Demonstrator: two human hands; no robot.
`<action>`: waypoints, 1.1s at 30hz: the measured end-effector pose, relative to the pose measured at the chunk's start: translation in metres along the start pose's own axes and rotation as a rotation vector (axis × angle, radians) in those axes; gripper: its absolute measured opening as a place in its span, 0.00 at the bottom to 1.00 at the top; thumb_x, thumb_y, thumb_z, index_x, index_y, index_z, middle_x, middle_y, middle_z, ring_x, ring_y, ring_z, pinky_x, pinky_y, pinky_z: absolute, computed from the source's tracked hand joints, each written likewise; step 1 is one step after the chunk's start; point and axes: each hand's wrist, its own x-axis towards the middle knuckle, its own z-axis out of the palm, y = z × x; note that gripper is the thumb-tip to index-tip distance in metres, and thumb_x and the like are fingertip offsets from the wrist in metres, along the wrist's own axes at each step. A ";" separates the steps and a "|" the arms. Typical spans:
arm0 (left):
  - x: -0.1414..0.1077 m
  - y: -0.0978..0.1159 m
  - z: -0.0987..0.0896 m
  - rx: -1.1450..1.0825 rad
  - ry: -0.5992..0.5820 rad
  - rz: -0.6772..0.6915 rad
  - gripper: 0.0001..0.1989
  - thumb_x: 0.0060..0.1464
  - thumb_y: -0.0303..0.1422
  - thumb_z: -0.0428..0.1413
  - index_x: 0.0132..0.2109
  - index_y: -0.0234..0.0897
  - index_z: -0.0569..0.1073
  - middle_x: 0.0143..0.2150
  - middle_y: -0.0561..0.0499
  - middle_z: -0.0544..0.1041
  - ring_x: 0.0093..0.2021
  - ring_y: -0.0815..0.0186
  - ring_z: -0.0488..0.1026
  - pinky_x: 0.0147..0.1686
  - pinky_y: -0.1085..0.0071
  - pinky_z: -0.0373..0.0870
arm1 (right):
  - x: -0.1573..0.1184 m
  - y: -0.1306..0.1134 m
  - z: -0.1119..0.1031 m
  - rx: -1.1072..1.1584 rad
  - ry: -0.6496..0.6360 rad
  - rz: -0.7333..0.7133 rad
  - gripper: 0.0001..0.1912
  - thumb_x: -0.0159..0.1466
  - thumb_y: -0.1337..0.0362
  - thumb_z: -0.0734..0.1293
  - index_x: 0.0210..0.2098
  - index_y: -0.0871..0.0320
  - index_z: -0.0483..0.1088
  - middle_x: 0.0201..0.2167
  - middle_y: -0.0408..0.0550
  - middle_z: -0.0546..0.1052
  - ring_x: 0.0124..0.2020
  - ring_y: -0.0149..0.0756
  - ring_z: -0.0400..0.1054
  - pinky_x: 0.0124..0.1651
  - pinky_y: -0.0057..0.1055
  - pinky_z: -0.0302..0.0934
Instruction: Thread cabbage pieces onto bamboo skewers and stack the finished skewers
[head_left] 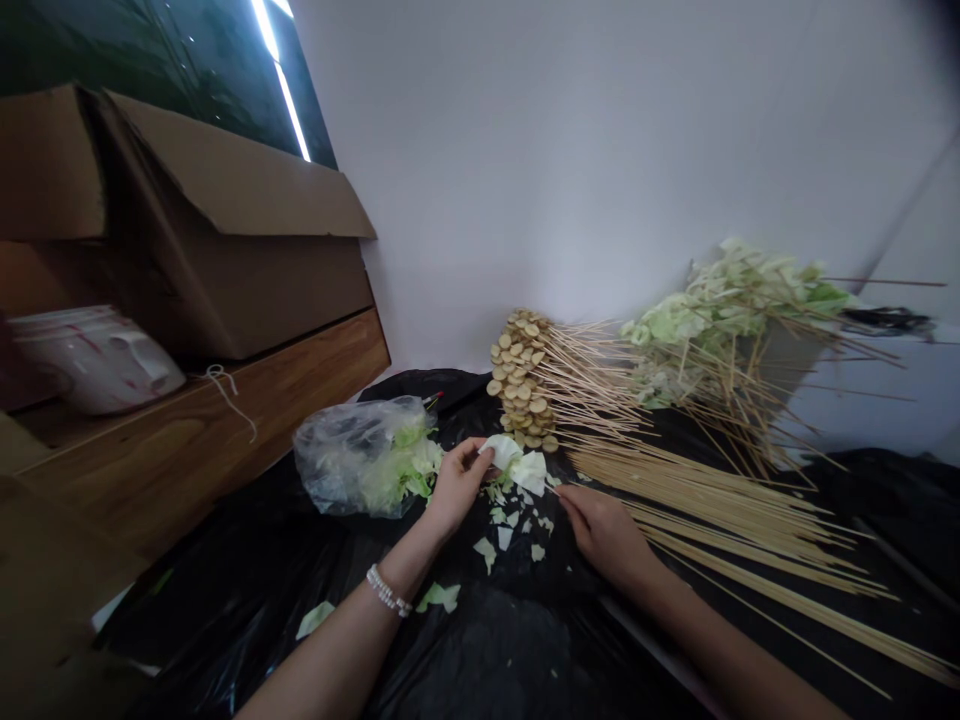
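Note:
My left hand point(456, 482), a beaded bracelet on its wrist, pinches a pale cabbage leaf piece point(495, 450) between thumb and fingers. Another cabbage piece point(531, 472) sits just to the right of it, facing my right hand point(606, 528). That hand is closed on a thin wooden skewer, whose short tip point(553, 490) reaches the cabbage; most of its shaft is hidden. Torn cabbage scraps point(504, 538) lie below on a black plastic sheet point(495, 640). Beside my left hand rests a clear plastic bag point(326, 455) with cabbage leaves point(409, 465) spilling out.
Loose skewers point(720, 495) lie to the right. Behind them are stacked skewers of round, pale slices point(521, 375), possibly potato. Skewered cabbage point(720, 300) is heaped back right. A cardboard box point(277, 290) and a white tub point(97, 360) stand on a wooden ledge point(300, 400) at left.

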 end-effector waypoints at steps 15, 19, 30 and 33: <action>-0.004 0.003 0.004 -0.209 0.096 -0.271 0.18 0.34 0.40 0.69 0.32 0.33 0.78 0.32 0.51 0.74 0.29 0.74 0.67 0.29 0.77 0.70 | -0.003 -0.004 0.004 0.006 0.046 -0.068 0.16 0.68 0.66 0.55 0.47 0.57 0.72 0.40 0.50 0.78 0.39 0.35 0.73 0.44 0.31 0.67; -0.003 0.006 0.003 -0.241 0.097 -0.337 0.13 0.37 0.34 0.67 0.31 0.33 0.77 0.30 0.51 0.73 0.28 0.74 0.67 0.27 0.79 0.69 | -0.003 -0.005 0.002 0.050 0.066 -0.088 0.16 0.68 0.66 0.55 0.47 0.57 0.72 0.40 0.49 0.79 0.39 0.34 0.73 0.45 0.31 0.67; -0.003 0.013 -0.003 -0.364 -0.114 -0.482 0.09 0.42 0.24 0.62 0.35 0.33 0.80 0.33 0.47 0.76 0.26 0.75 0.67 0.26 0.80 0.67 | -0.003 -0.006 -0.001 0.097 0.061 -0.113 0.16 0.68 0.67 0.54 0.46 0.57 0.72 0.40 0.49 0.78 0.40 0.34 0.73 0.44 0.31 0.68; -0.003 0.012 -0.002 -0.337 -0.110 -0.463 0.11 0.42 0.25 0.63 0.37 0.34 0.80 0.34 0.47 0.77 0.26 0.75 0.67 0.25 0.80 0.65 | -0.002 -0.009 0.000 0.101 0.069 -0.102 0.16 0.68 0.66 0.54 0.46 0.57 0.72 0.40 0.49 0.79 0.40 0.34 0.74 0.44 0.32 0.68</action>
